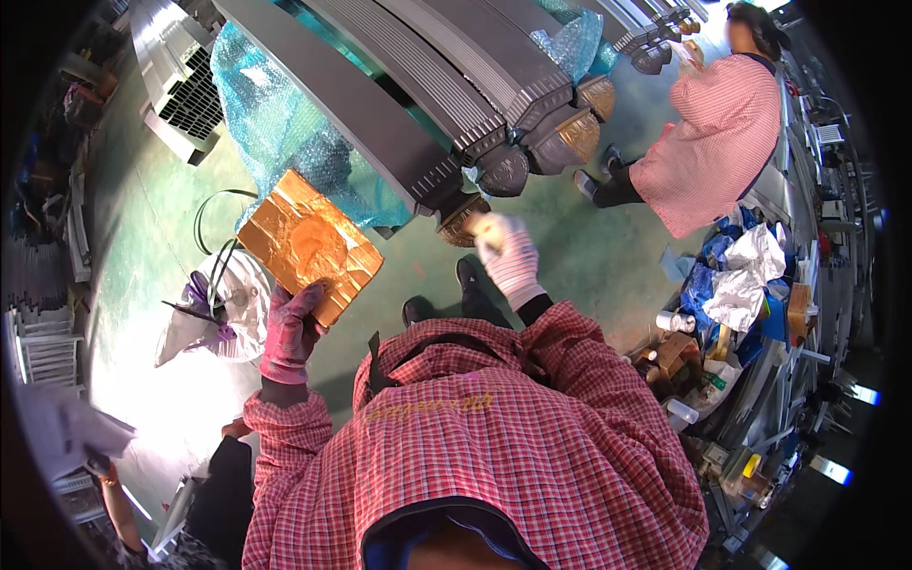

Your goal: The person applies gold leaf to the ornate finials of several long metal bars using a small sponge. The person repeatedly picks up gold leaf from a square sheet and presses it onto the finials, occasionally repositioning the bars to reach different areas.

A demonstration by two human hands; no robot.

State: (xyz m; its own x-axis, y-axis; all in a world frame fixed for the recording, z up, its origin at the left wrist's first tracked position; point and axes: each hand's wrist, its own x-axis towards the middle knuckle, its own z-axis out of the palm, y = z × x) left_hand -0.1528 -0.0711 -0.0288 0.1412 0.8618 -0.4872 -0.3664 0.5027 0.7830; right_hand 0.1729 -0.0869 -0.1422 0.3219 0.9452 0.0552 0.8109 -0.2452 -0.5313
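My left hand (291, 328), in a pinkish glove, grips the lower corner of a flat rectangular board covered in shiny gold foil (275, 214). A darker round patch marks the middle of its face. In a pale striped glove, my right hand (509, 261) is closed at the rounded bronze-coloured end piece (459, 220) of a long dark grey metal post (347, 114). Something small and yellowish shows at my right fingertips, too blurred to name. More ribbed grey posts lie alongside, with rounded dark end pieces (503, 171), some part bronze-coloured (576, 138).
Teal bubble wrap (275, 114) lies under the posts. A white bag (237, 304) rests on the floor at left. Right of me are boxes, bottles and crumpled sheets (746, 275). A co-worker in a checked smock (712, 142) stands far right; another person's arm (119, 503) shows lower left.
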